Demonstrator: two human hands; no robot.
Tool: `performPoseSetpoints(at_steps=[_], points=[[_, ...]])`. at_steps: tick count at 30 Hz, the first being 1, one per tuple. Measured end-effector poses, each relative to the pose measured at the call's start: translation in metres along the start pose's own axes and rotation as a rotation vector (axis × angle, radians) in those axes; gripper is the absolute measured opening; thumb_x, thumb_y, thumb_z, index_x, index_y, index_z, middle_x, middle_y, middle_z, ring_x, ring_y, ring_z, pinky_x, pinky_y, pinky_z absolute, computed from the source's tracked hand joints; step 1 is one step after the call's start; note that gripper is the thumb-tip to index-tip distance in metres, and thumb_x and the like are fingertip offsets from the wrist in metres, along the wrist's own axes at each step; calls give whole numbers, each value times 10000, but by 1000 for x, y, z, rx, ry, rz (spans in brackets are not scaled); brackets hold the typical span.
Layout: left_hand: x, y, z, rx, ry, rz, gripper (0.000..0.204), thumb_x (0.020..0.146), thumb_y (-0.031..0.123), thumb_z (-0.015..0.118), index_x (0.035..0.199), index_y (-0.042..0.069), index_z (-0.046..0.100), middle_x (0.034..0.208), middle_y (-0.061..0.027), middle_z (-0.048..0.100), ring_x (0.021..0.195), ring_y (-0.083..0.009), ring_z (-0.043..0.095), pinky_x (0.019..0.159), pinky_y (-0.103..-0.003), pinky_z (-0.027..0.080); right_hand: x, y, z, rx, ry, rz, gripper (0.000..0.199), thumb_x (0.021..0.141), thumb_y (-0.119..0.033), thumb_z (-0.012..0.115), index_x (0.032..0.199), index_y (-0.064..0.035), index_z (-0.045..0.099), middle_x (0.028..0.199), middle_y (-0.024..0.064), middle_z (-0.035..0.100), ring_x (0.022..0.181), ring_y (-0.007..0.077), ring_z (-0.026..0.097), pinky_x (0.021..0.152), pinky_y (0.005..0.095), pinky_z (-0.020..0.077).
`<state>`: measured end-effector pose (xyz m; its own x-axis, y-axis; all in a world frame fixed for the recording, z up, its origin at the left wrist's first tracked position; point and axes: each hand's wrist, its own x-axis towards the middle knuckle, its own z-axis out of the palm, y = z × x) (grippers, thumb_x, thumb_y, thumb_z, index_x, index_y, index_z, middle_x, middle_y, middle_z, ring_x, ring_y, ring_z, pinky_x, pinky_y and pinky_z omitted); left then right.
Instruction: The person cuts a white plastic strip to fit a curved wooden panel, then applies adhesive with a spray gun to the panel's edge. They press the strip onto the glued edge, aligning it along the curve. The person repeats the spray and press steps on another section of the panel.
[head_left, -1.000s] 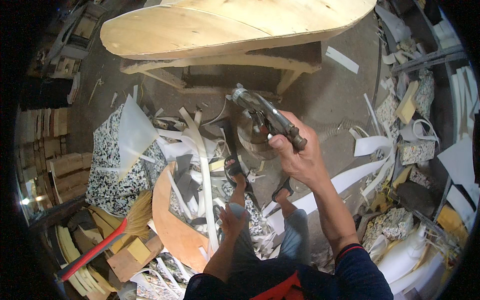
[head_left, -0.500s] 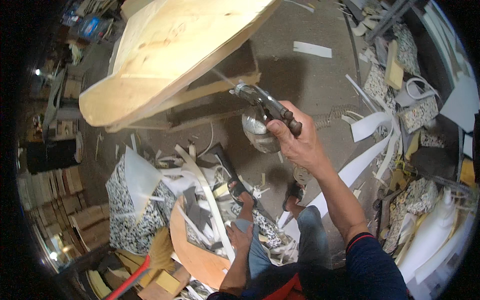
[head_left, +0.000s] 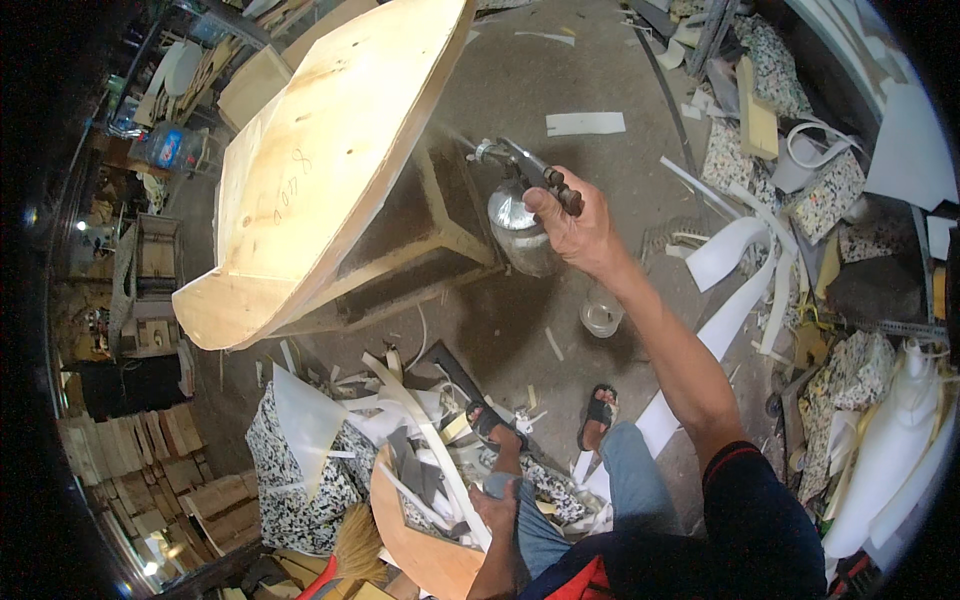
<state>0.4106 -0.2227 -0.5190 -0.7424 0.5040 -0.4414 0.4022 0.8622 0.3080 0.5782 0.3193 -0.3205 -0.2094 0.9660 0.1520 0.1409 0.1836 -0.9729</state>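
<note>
My right hand [head_left: 578, 228] is closed around the handle of a metal spray gun [head_left: 525, 165], with a round silvery cup [head_left: 515, 222] hanging under it. From the nozzle a thin mist reaches toward the near edge of a large curved plywood furniture frame [head_left: 330, 170], tilted at upper left. The gun stays a short way off the wood. Handwritten marks show on the plywood face. Lower down, my left hand [head_left: 493, 507] lies on my left knee, fingers loosely stretched and holding nothing.
A wooden stand [head_left: 440, 240] is under the plywood piece. Speckled foam blocks [head_left: 300, 470], white offcuts and a curved orange-brown board [head_left: 425, 545] crowd the floor by my feet. A straw broom [head_left: 358, 545] is at lower left. A clear plastic tub [head_left: 601, 318] sits beyond my right foot.
The plywood frame appears turned more upright and shifted left and down in view. My right hand with the spray gun is a little higher and farther left. My left hand stays on my knee.
</note>
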Motion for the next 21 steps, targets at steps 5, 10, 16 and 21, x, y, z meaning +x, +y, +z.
performPoseSetpoints(at_steps=[5,10,16,21], points=[[-14,6,0,-121,86,8,970,790,389,833,1435,-161,362,1447,-388,409,1372,-510,382,1177,-505,311,31,4,-15,-12,62,39,666,925,-676,612,963,-12,646,674,51,532,658,163,480,634,342,436],[-38,8,-22,-126,110,-13,933,798,351,833,1417,-168,366,1430,-380,411,1359,-503,390,1158,-522,323,59,-3,-21,-63,105,57,697,927,-679,603,986,14,649,650,118,525,628,222,483,628,390,447],[-72,-45,-44,-71,123,-53,930,800,408,822,1406,-145,384,1442,-414,376,1371,-549,353,1173,-553,299,63,-8,-28,-150,120,62,649,940,-615,633,1019,29,639,721,161,579,684,258,565,673,428,473],[-120,-75,-73,74,145,-175,945,825,496,787,1444,-106,402,1442,-403,412,1393,-533,351,1193,-542,271,6,-43,-22,-92,-122,73,570,949,-571,648,1089,-18,655,665,89,533,627,207,518,623,399,450]])
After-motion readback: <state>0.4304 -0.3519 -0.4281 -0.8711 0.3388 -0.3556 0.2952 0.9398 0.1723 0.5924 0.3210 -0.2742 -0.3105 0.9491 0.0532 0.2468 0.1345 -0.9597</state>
